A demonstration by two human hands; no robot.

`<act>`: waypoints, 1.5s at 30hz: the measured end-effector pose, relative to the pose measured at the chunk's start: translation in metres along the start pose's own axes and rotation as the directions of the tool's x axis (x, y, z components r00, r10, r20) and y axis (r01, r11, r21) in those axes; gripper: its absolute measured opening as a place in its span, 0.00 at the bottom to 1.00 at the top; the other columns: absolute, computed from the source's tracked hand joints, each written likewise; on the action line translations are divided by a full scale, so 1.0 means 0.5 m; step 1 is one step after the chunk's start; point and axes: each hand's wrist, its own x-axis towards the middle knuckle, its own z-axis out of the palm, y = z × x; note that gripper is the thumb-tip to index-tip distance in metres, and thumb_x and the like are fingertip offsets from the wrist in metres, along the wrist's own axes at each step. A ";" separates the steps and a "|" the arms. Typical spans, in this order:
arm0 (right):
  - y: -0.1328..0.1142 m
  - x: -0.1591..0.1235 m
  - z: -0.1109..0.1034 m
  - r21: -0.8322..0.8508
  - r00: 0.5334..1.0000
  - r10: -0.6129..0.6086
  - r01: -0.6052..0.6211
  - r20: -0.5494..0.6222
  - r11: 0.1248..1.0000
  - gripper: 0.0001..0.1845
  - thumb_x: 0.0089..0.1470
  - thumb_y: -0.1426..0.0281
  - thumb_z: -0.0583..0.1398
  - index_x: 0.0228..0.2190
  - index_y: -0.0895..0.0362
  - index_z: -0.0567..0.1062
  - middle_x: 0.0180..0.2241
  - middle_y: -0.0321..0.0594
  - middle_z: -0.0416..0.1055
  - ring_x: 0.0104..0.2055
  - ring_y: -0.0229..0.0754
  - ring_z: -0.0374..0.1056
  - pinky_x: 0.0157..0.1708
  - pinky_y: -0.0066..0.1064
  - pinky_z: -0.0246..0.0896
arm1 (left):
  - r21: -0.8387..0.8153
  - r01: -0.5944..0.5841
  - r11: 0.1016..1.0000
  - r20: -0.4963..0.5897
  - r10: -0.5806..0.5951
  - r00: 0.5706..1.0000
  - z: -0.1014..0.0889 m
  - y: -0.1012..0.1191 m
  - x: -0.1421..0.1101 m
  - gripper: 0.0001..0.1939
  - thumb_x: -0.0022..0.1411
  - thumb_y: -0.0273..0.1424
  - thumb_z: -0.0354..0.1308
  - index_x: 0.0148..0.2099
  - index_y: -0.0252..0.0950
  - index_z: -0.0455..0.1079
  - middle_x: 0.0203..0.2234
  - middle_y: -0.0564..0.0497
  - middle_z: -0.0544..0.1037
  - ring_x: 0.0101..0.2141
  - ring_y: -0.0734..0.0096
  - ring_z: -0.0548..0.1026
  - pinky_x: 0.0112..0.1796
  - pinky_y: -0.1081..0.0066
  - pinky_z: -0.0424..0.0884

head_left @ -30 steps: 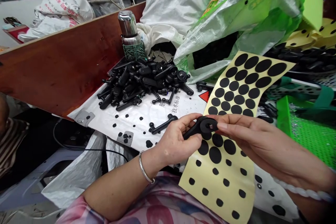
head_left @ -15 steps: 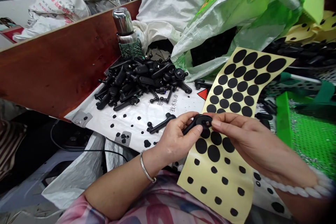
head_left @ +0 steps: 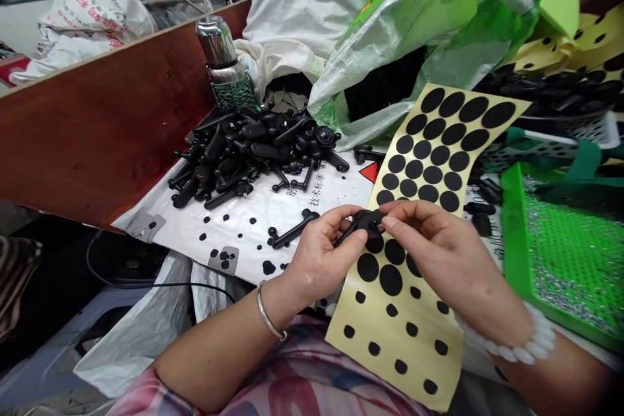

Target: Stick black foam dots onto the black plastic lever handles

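Note:
My left hand (head_left: 329, 250) is closed around a black plastic crank handle (head_left: 368, 226), its round end facing up between thumb and fingers. My right hand (head_left: 439, 250) pinches at the right rim of that round end; the fingertips hide whatever small thing may be between them. Under both hands lies a long yellow backing sheet (head_left: 385, 351) with black round stickers (head_left: 390, 279) on its upper part and small black dots lower down. One loose black crank handle (head_left: 295, 229) rests left of my hands on the white sheeting (head_left: 263, 211).
A heap of black crank handles (head_left: 253, 149) lies at the back left, before a metal flask (head_left: 217, 45). A brown board (head_left: 102, 117) borders the left side. Behind is a green-and-white bag (head_left: 380, 32). At right stands a green tray (head_left: 514, 253) holding small metal bits.
The view has shifted slightly, bringing more of the green tray into sight. My right fingertips have moved inward over the round end, while my left hand keeps its hold on the crank handle.

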 end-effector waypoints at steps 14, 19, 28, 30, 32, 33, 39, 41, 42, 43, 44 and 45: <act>-0.030 -0.010 -0.001 0.213 0.974 -0.022 -0.027 0.225 0.977 0.14 0.55 0.58 0.60 0.27 0.56 0.69 0.17 0.31 0.65 0.17 0.32 0.59 0.16 0.22 0.54 | -0.024 0.120 0.992 0.008 -0.120 0.993 -0.004 0.040 -0.006 0.13 0.58 0.36 0.58 0.42 0.33 0.67 0.27 0.53 0.73 0.22 0.80 0.68 0.24 0.77 0.67; -0.033 -0.027 0.008 0.241 0.961 -0.064 -0.002 0.268 0.971 0.11 0.55 0.60 0.59 0.30 0.56 0.69 0.19 0.31 0.66 0.19 0.33 0.61 0.18 0.23 0.56 | -0.083 0.256 0.963 0.127 -0.245 0.961 -0.019 0.061 -0.003 0.12 0.56 0.35 0.59 0.41 0.34 0.67 0.26 0.54 0.74 0.24 0.78 0.72 0.27 0.78 0.69; -0.021 -0.054 -0.025 0.174 0.956 -0.127 0.082 0.264 0.981 0.11 0.56 0.60 0.58 0.34 0.55 0.73 0.26 0.38 0.71 0.25 0.38 0.67 0.23 0.28 0.63 | -0.056 0.143 0.988 -0.109 -0.148 0.983 -0.083 0.061 -0.023 0.17 0.60 0.43 0.52 0.36 0.34 0.69 0.18 0.55 0.67 0.19 0.78 0.64 0.19 0.78 0.58; 0.003 -0.064 -0.046 0.075 0.977 -0.135 0.124 0.166 0.990 0.12 0.56 0.59 0.57 0.33 0.54 0.74 0.26 0.38 0.72 0.26 0.40 0.68 0.24 0.30 0.64 | 0.115 0.057 0.992 -0.192 -0.034 0.981 -0.109 0.056 -0.032 0.17 0.61 0.44 0.51 0.35 0.35 0.69 0.16 0.56 0.64 0.18 0.79 0.61 0.19 0.77 0.56; 0.033 -0.075 -0.064 -0.055 0.984 -0.169 0.172 0.048 0.984 0.11 0.56 0.59 0.58 0.34 0.52 0.74 0.27 0.38 0.73 0.27 0.41 0.68 0.25 0.32 0.64 | 0.335 0.006 0.942 -0.266 0.089 0.960 -0.133 0.048 -0.038 0.16 0.61 0.44 0.52 0.34 0.36 0.68 0.17 0.57 0.64 0.18 0.78 0.61 0.20 0.76 0.56; 0.048 -0.079 -0.070 -0.124 0.978 -0.206 0.205 0.004 0.971 0.10 0.57 0.60 0.58 0.34 0.52 0.73 0.29 0.38 0.73 0.28 0.42 0.68 0.26 0.32 0.64 | 0.450 0.003 0.893 -0.303 0.150 0.941 -0.142 0.043 -0.039 0.15 0.60 0.44 0.53 0.34 0.36 0.68 0.18 0.56 0.65 0.19 0.77 0.62 0.22 0.75 0.58; 0.112 -0.091 -0.058 -0.436 0.861 -0.483 0.501 0.160 0.748 0.10 0.60 0.67 0.54 0.37 0.56 0.74 0.34 0.43 0.72 0.34 0.44 0.69 0.33 0.35 0.65 | 0.904 0.139 0.405 -0.267 0.278 0.923 -0.158 0.030 -0.018 0.21 0.56 0.50 0.55 0.39 0.36 0.71 0.31 0.48 0.76 0.34 0.63 0.72 0.37 0.66 0.65; 0.122 -0.092 -0.044 -0.560 0.839 -0.499 0.525 0.216 0.641 0.13 0.62 0.68 0.52 0.38 0.59 0.75 0.34 0.46 0.71 0.32 0.45 0.69 0.30 0.36 0.64 | 0.945 0.105 0.309 -0.167 0.180 0.969 -0.152 0.035 -0.012 0.25 0.58 0.52 0.52 0.41 0.35 0.72 0.36 0.45 0.76 0.37 0.60 0.73 0.38 0.63 0.66; 0.125 -0.092 -0.038 -0.620 0.834 -0.499 0.525 0.237 0.583 0.15 0.62 0.68 0.51 0.38 0.60 0.76 0.33 0.46 0.71 0.31 0.45 0.68 0.29 0.36 0.63 | 0.954 0.079 0.289 -0.119 0.126 0.985 -0.148 0.039 -0.010 0.26 0.58 0.52 0.51 0.44 0.35 0.72 0.37 0.44 0.75 0.37 0.59 0.73 0.38 0.63 0.66; 0.128 -0.093 -0.032 -0.670 0.830 -0.497 0.520 0.252 0.529 0.16 0.62 0.69 0.50 0.37 0.60 0.77 0.33 0.47 0.71 0.31 0.45 0.68 0.28 0.36 0.63 | 0.958 0.053 0.283 -0.077 0.077 0.994 -0.143 0.043 -0.010 0.28 0.59 0.53 0.50 0.46 0.35 0.71 0.38 0.44 0.75 0.37 0.59 0.73 0.38 0.63 0.67; 0.131 -0.094 -0.027 -0.708 0.828 -0.497 0.514 0.261 0.485 0.17 0.62 0.69 0.50 0.37 0.61 0.77 0.32 0.47 0.70 0.30 0.45 0.67 0.27 0.36 0.62 | 0.959 0.029 0.283 -0.041 0.037 0.998 -0.139 0.047 -0.010 0.29 0.59 0.54 0.49 0.48 0.35 0.71 0.39 0.43 0.75 0.37 0.59 0.74 0.38 0.63 0.68; 0.133 -0.095 -0.024 -0.730 0.826 -0.499 0.509 0.264 0.456 0.17 0.62 0.69 0.49 0.36 0.61 0.77 0.32 0.47 0.70 0.30 0.45 0.67 0.26 0.36 0.62 | 0.959 0.010 0.283 -0.012 0.006 1.000 -0.136 0.050 -0.011 0.30 0.59 0.54 0.48 0.50 0.35 0.69 0.39 0.43 0.75 0.37 0.59 0.74 0.38 0.63 0.68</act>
